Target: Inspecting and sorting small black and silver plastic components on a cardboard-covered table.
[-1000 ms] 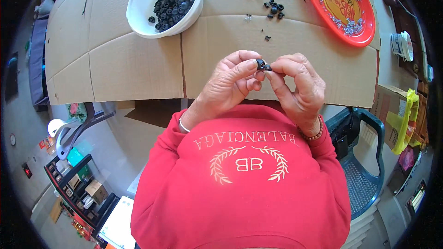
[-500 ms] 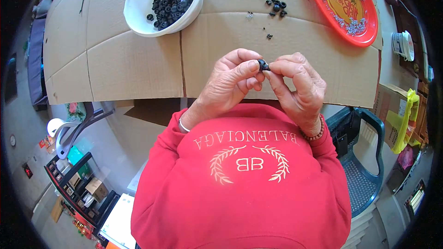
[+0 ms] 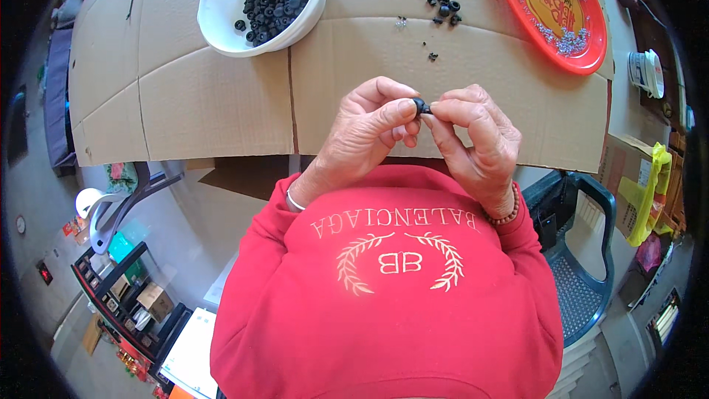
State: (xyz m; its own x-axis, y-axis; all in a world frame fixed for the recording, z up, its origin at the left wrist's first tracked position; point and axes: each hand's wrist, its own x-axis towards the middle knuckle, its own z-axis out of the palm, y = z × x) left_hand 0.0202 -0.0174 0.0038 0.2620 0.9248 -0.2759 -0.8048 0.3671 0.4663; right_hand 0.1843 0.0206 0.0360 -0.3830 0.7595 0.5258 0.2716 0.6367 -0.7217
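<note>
My left hand (image 3: 369,120) pinches a small round black part (image 3: 419,105) between thumb and forefinger, above the near edge of the cardboard. From the other side, the thumb and forefinger of my right hand (image 3: 480,129) close on the same part's end, where a smaller black bit (image 3: 426,109) shows. The fingertips hide much of both. Farther off, a white bowl (image 3: 214,18) holds many similar black parts. Loose black parts (image 3: 444,10) lie scattered beyond my hands, with tiny dark bits (image 3: 433,57) closer in.
Flattened cardboard (image 3: 214,111) covers the table. At the far right a red plate (image 3: 515,11) carries small silvery pieces around its middle. A few clear bits (image 3: 401,22) lie near the loose parts. A dark green plastic chair (image 3: 583,281) stands to my right.
My hands stay nearly where they were, still pinching the black part. The part has turned slightly between the fingers. The view has shifted a little.
</note>
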